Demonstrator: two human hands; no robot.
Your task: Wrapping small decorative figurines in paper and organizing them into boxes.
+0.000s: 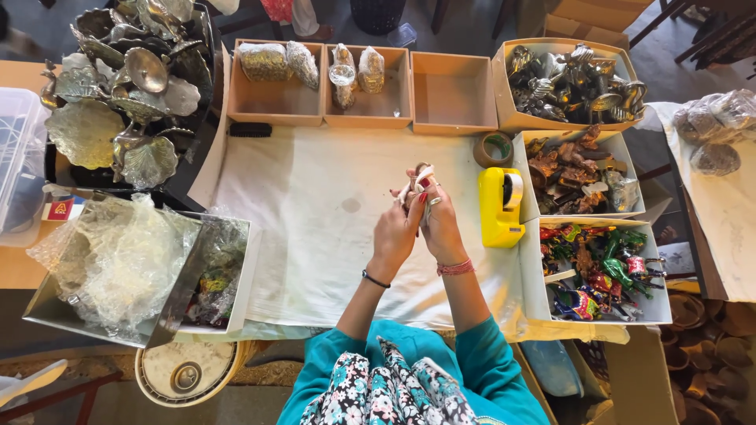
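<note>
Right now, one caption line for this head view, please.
Left hand and right hand jointly hold a small pale object over the white cloth-covered table, beside a yellow tape dispenser.

A wooden work table (16, 75) spreads under a stained white cloth (315, 212), lit evenly by soft daylight. Beyond its far edge lies a grey concrete floor (465, 27) with a dark woven basket (378, 14) and brown furniture legs (669, 16). Stacked brown clay cups (709, 346) sit low at the right.
</note>
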